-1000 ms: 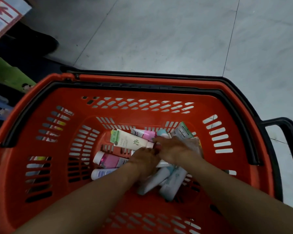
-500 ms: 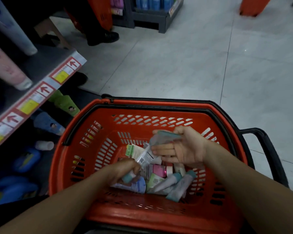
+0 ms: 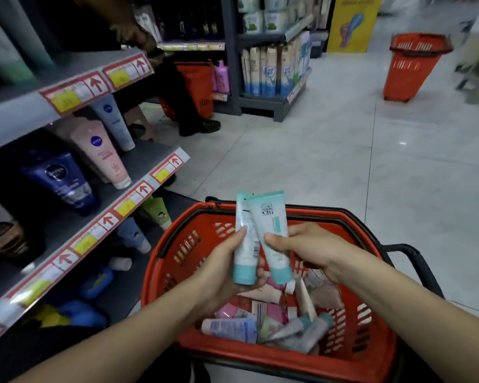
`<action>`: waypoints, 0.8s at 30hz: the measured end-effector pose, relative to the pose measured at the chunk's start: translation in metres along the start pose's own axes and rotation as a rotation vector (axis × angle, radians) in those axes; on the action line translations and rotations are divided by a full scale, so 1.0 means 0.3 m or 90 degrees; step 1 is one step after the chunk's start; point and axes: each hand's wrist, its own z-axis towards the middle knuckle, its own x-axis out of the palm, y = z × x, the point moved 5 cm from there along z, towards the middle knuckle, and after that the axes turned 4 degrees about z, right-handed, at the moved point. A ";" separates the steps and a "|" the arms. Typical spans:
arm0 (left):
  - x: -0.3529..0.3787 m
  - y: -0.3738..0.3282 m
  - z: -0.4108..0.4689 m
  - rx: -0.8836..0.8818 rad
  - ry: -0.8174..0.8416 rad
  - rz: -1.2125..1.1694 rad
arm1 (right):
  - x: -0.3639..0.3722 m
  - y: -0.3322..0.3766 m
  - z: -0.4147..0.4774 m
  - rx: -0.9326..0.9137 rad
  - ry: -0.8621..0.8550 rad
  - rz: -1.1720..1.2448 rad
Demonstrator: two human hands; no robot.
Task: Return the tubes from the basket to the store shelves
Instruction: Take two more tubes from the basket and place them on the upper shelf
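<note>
From the head camera, the person stands over the red basket [image 3: 382,355] with one teal-capped tube in each hand, both lifted above it and held cap-down, crimped end up. The left hand [image 3: 219,275] wraps the left tube [image 3: 245,244] low on the body, thumb across the front. The right hand [image 3: 310,250] pinches the right tube [image 3: 271,230] at about mid-length. The two tubes overlap near the top and look to be touching.

I'd judge these to be light, soft-walled plastic tubes that dent under a hard squeeze and are a bit slick on the printed skin. The firm spot is down by the cap, so a hold there or at mid-body is the safe one (the flat crimp gives little to hold).

A jumble of other tubes [image 3: 233,328] lies in the bottom of the basket, so most of the job is left. The store shelves [image 3: 150,158] run along the person's left, with a pink tube [image 3: 103,153] and a dark blue tube [image 3: 64,181] standing cap-down on the middle one; the gaps beside them look tight, and a careless reach could topple them. Farther along, another person's shoe [image 3: 205,125] shows by the shelving, and a second red basket [image 3: 412,64] sits well apart on the floor.
</note>
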 end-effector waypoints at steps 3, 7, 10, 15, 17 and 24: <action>0.043 -0.112 -0.065 0.057 0.013 -0.017 | 0.056 0.077 -0.040 -0.026 0.034 0.087; 0.046 -0.195 -0.121 0.120 0.029 -0.088 | 0.088 0.154 -0.068 -0.009 0.100 0.201; 0.059 -0.241 -0.114 0.142 0.039 -0.146 | 0.069 0.201 -0.059 -0.059 0.072 0.211; 0.043 -0.306 -0.109 0.231 0.052 -0.274 | 0.050 0.241 -0.033 -0.118 0.063 0.247; 0.017 -0.325 -0.115 0.267 0.012 -0.266 | 0.055 0.244 -0.029 -0.134 0.065 0.246; 0.003 -0.351 -0.163 0.329 -0.073 -0.162 | 0.087 0.230 -0.025 -0.154 0.085 0.255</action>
